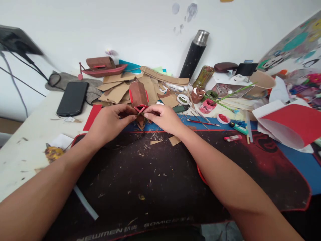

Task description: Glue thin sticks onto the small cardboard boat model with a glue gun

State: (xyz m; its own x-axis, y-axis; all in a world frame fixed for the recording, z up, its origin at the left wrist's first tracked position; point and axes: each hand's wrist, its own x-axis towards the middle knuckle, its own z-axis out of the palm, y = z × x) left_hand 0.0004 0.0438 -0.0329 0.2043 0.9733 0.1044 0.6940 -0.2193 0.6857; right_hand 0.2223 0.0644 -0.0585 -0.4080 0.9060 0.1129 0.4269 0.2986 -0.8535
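Note:
A small model boat (138,93) with a brown arched cardboard roof and red edge strips points toward me at the back of the black mat. At its near end, my left hand (114,118) pinches with thumb and forefinger. From the other side my right hand (163,117) also pinches there, its fingertips almost touching the left ones. A thin reddish strip (140,109) shows at the fingertips. The fingers cover part of the boat's pointed end, and which small piece each hand grips is hard to see.
Behind lie cardboard scraps (117,90) and a second model boat (104,67). A black phone (72,98) is at left. To the right are a black thermos (194,53), paint jars (207,105), a paintbrush (203,123), a cutter (239,128) and red paper (293,124). Shavings dot the mat (155,187).

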